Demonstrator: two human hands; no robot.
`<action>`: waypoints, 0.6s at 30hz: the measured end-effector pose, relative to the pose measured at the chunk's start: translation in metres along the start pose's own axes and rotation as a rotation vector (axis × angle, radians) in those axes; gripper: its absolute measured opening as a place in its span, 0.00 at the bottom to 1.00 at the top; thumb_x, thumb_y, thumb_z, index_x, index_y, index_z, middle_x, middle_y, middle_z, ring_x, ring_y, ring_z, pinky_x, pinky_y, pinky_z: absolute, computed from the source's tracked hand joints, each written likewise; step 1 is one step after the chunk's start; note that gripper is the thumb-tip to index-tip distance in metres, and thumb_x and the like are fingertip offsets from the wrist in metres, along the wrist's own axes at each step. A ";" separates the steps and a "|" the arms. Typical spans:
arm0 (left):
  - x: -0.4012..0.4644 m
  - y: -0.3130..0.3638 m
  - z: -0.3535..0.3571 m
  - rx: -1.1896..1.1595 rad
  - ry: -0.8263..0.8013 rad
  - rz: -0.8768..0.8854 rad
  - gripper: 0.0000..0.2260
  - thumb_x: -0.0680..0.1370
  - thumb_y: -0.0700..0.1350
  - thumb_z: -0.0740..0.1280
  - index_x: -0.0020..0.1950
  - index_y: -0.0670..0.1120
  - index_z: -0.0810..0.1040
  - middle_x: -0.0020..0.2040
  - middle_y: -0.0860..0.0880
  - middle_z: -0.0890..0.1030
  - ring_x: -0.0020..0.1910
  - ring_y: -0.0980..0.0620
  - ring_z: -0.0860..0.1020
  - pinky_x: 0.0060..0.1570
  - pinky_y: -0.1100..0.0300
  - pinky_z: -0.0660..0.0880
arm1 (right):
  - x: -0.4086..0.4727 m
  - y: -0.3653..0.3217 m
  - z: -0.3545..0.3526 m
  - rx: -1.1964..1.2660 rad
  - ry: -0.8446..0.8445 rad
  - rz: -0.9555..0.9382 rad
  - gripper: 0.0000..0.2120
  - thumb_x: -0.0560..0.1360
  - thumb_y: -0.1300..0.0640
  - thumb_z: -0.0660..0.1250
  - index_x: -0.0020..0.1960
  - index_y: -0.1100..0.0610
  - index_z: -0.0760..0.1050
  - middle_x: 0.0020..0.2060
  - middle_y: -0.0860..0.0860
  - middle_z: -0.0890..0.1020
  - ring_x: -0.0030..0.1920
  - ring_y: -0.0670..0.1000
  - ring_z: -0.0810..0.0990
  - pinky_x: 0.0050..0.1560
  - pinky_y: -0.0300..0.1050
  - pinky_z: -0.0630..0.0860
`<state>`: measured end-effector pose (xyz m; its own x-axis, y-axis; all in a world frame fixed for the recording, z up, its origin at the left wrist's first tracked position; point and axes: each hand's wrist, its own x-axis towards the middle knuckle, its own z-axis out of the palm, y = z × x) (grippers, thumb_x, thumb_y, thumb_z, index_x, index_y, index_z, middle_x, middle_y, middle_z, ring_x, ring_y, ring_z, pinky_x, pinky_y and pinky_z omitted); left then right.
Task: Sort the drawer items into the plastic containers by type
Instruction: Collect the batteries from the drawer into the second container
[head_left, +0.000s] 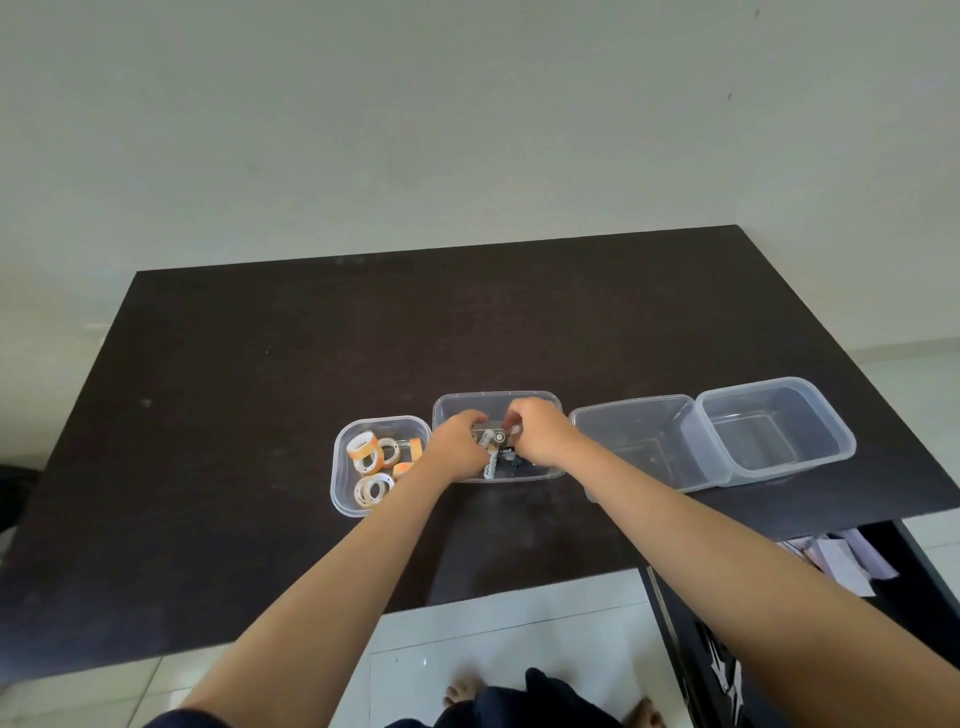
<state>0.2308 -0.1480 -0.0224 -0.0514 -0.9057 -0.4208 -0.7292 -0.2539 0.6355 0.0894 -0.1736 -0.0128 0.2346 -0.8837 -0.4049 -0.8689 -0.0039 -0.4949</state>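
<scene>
Both my hands were down inside the middle container (497, 402), the clear plastic tub that stood on the dark table (260, 415) and held the batteries (489, 457). My left hand (460, 447) had its fingers curled down over the left end of the pile, the knuckles up, and my right hand (537, 436) had its fingers bent in over the right end; whether either hand actually had hold of a battery I could not tell, because the fingertips were hidden behind the backs of my hands. One battery with a pale label lay slanted between my two wrists, near the front wall of that container, and a round metal end showed just behind it. Just to the left of the middle container, nearly touching it, stood the small container (345, 467) with the rolls of tape (375, 462), orange and white, lying loose in it. To the right of the middle container stood a larger clear tub (636, 415), and a second clear tub (779, 395) pressed against that one's far side. Well to the right of the middle container, below the table's edge, the drawer (914, 561) stood open with slips of paper (847, 558) in it.
</scene>
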 end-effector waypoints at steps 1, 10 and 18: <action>-0.001 -0.002 0.000 -0.010 0.002 0.018 0.25 0.73 0.36 0.64 0.70 0.47 0.69 0.65 0.47 0.76 0.63 0.47 0.75 0.61 0.57 0.71 | -0.001 0.001 -0.002 0.017 0.002 -0.012 0.14 0.73 0.67 0.64 0.58 0.58 0.76 0.55 0.54 0.80 0.54 0.54 0.78 0.48 0.44 0.74; -0.028 0.008 0.004 -0.208 0.202 0.068 0.21 0.77 0.39 0.63 0.69 0.49 0.69 0.65 0.47 0.75 0.64 0.50 0.74 0.59 0.59 0.71 | -0.033 0.021 -0.023 0.151 0.136 -0.179 0.12 0.76 0.65 0.64 0.58 0.55 0.77 0.56 0.50 0.80 0.56 0.49 0.78 0.55 0.41 0.74; -0.073 0.046 0.076 -0.345 0.333 0.130 0.11 0.76 0.37 0.64 0.58 0.44 0.77 0.50 0.50 0.80 0.49 0.55 0.79 0.52 0.67 0.74 | -0.100 0.092 -0.036 0.201 0.162 -0.304 0.10 0.76 0.64 0.66 0.54 0.54 0.79 0.49 0.47 0.81 0.48 0.42 0.78 0.46 0.26 0.71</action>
<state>0.1491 -0.0682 -0.0116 0.1346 -0.9823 -0.1300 -0.4599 -0.1782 0.8699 -0.0293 -0.1029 0.0098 0.3820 -0.9189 -0.0981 -0.6643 -0.1992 -0.7205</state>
